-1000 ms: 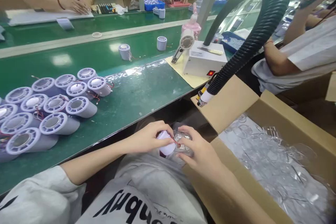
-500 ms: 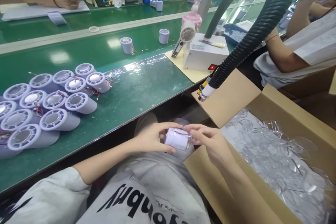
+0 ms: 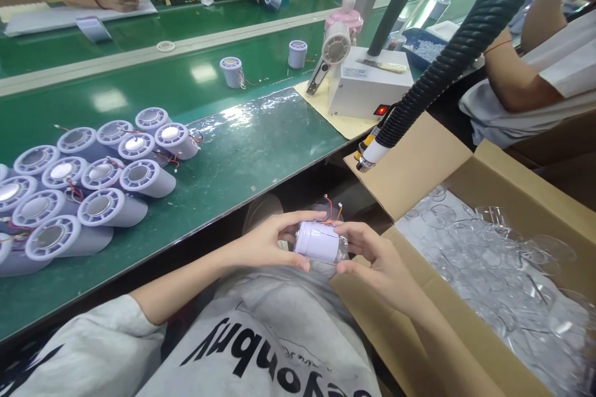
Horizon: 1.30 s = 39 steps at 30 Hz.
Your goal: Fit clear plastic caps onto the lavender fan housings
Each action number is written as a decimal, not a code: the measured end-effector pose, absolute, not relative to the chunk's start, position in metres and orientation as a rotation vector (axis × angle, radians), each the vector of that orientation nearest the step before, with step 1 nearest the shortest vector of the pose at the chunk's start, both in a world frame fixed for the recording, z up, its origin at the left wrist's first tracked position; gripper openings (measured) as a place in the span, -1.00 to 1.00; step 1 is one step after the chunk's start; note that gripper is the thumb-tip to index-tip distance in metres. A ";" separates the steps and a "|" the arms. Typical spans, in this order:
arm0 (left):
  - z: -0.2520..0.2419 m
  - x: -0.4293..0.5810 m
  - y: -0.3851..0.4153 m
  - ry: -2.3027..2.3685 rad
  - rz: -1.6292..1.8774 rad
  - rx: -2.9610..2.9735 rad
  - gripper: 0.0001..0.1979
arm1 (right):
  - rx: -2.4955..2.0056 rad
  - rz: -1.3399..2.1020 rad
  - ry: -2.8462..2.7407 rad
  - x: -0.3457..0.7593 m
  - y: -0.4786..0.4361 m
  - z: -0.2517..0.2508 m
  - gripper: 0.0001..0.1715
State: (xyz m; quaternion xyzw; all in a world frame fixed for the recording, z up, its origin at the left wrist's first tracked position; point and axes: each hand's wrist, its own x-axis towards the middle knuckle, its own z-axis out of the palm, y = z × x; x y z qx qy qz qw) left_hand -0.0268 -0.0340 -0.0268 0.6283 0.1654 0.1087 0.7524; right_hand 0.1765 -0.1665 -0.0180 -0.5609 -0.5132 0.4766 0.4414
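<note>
Both my hands hold one white cylindrical part (image 3: 317, 241) over my lap, below the table's edge. My left hand (image 3: 267, 240) wraps its left end. My right hand (image 3: 372, 257) grips the right end, where a clear plastic piece sits against it. Thin red wires (image 3: 331, 209) stick up from the part. Several similar white cylinders (image 3: 93, 173) with round grilled faces lie in rows on the green table (image 3: 242, 161) at my left.
An open cardboard box (image 3: 419, 161) of clear plastic pieces (image 3: 488, 260) stands at my right. A black corrugated hose (image 3: 447, 62) ends above it, beside a white box machine (image 3: 372, 90). Two loose cylinders (image 3: 231, 71) sit on the green belt. Other people work across the belt and at my right.
The cylinder has turned from end-on to lying sideways between my hands, and its red wires now point up. Across the belt, another person's hand has reached a cylinder.
</note>
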 end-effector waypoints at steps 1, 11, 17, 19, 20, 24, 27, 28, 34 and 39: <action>-0.026 -0.027 -0.034 0.341 0.248 1.376 -0.19 | -1.382 1.218 -1.244 0.176 -0.166 -0.017 -0.60; -0.024 -0.030 -0.033 0.289 0.282 1.577 -0.23 | -1.294 1.476 -0.955 0.175 -0.164 -0.015 -0.55; -0.026 -0.029 -0.032 0.235 0.301 1.601 -0.23 | -1.303 1.532 -0.859 0.172 -0.163 -0.016 -0.49; -0.026 -0.029 -0.032 0.232 0.302 1.606 -0.23 | -1.298 1.541 -0.821 0.171 -0.163 -0.017 -0.49; -0.026 -0.029 -0.032 0.233 0.302 1.610 -0.23 | -1.294 1.544 -0.802 0.170 -0.163 -0.018 -0.49; -0.026 -0.030 -0.032 0.243 0.306 1.627 -0.24 | -1.285 1.591 -0.729 0.166 -0.162 -0.019 -0.42; -0.027 -0.030 -0.032 0.234 0.306 1.632 -0.24 | -1.290 1.641 -0.653 0.162 -0.160 -0.020 -0.36; -0.027 -0.030 -0.032 0.228 0.307 1.633 -0.24 | -1.293 1.653 -0.630 0.161 -0.159 -0.020 -0.34; -0.030 -0.030 -0.032 0.162 0.361 1.636 -0.25 | -1.282 1.741 -0.524 0.157 -0.157 -0.019 -0.24; -0.024 -0.030 -0.038 0.268 0.327 1.659 -0.34 | -1.274 1.927 -0.427 0.159 -0.157 -0.022 -0.21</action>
